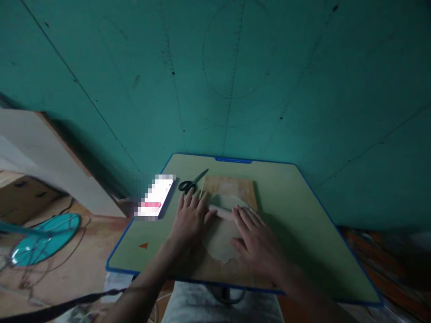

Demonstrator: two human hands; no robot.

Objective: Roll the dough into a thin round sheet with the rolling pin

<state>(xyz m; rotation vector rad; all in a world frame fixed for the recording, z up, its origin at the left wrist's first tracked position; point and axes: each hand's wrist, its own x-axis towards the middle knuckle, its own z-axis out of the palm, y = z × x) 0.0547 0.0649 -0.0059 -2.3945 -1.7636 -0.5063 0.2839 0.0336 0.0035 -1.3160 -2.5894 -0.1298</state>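
Observation:
A thin, flat sheet of pale dough (220, 244) with an uneven edge lies over a wooden board (230, 185). Across its upper part rests a pale rolling pin (221, 212), its ends hidden under my hands. My left hand (192, 217) lies palm down on the left end, fingers spread and stretched forward, thumb beside the pin. Over the right end is my right hand (254, 233), its fingers extended flat and its thumb apart on the dough side. Black-handled scissors (191, 183) lie just beyond my left fingertips, blades pointing away to the right.
The greenish tabletop (283, 197) has a blue rim and stands against a green wall (202, 89). A lit phone (155, 197) lies at its left edge, near a small orange triangle (143, 245). Left on the floor are a turquoise round base (50, 240), cables and a white panel (43, 157).

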